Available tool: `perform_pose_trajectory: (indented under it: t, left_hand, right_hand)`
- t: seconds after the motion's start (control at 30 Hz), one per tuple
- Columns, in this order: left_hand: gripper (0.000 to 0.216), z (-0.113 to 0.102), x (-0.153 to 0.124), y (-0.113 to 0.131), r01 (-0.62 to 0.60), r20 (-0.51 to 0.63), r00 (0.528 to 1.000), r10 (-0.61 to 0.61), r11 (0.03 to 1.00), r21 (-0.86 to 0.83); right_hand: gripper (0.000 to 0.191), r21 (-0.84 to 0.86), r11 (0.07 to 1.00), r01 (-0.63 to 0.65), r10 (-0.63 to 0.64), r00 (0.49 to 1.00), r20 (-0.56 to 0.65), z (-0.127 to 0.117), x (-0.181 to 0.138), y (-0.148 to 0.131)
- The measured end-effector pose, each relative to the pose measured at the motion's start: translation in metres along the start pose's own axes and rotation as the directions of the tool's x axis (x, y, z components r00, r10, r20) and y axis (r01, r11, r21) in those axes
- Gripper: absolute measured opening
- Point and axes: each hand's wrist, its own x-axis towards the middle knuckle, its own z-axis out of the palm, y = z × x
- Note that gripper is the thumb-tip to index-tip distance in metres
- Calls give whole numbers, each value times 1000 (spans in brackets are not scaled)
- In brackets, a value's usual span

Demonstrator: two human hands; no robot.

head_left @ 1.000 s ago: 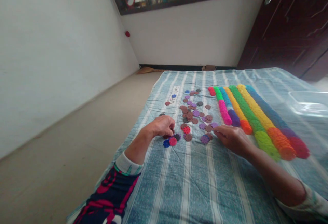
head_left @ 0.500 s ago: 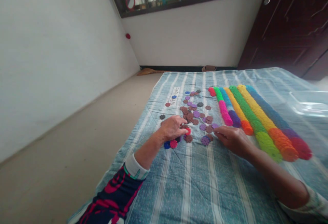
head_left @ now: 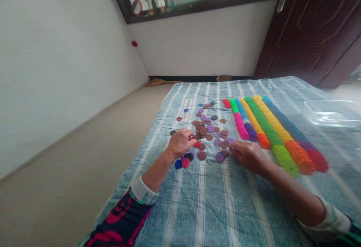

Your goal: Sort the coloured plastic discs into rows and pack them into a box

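My left hand (head_left: 180, 142) is closed in a pinch on a red notched plastic disc (head_left: 192, 138), just above the scattered discs. Another red disc (head_left: 196, 144) lies under its fingertips. Below that hand sit a pinkish-red disc (head_left: 185, 163), a blue disc (head_left: 178, 164) and a black disc (head_left: 190, 157). My right hand (head_left: 249, 155) has its fingers pressed together beside a purple disc (head_left: 230, 141) and a brown disc (head_left: 223, 144); whether anything is between its fingertips is hidden. Brown, purple and black discs are strewn between and beyond both hands.
Long rows of stacked discs sorted by colour, such as a green row (head_left: 262, 130), lie at the right. Beyond them stands a clear plastic box (head_left: 332, 121). A blue striped cloth (head_left: 220, 205) covers the surface, whose left edge drops toward the floor.
My left hand has lifted a red disc between thumb and finger, uncovering another red one. My right hand stays beside the purple disc. The view has shifted a little to the right.
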Motion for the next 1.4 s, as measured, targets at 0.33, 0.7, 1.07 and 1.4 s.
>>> perform_pose_trajectory:
  t: [0.33,0.7,1.07,1.4]
  left_hand:
    - [22,-3,3,1,-3,-54,998,13,984,176]
    - [19,-2,-2,21,-157,-2,988,157,986,62]
    - [9,-3,-6,22,-20,101,995,20,1000,-2]
    - [16,-7,-7,19,115,170,979,-110,993,-18]
  right_hand:
    - [19,-79,997,13,-10,999,36,-3,9,-15]
    - [22,-98,995,5,-2,1000,30,-3,10,-17]
    - [19,-21,998,58,-59,998,-21,5,2,-13]
    - [32,51,995,82,-81,997,-15,7,-27,-13]
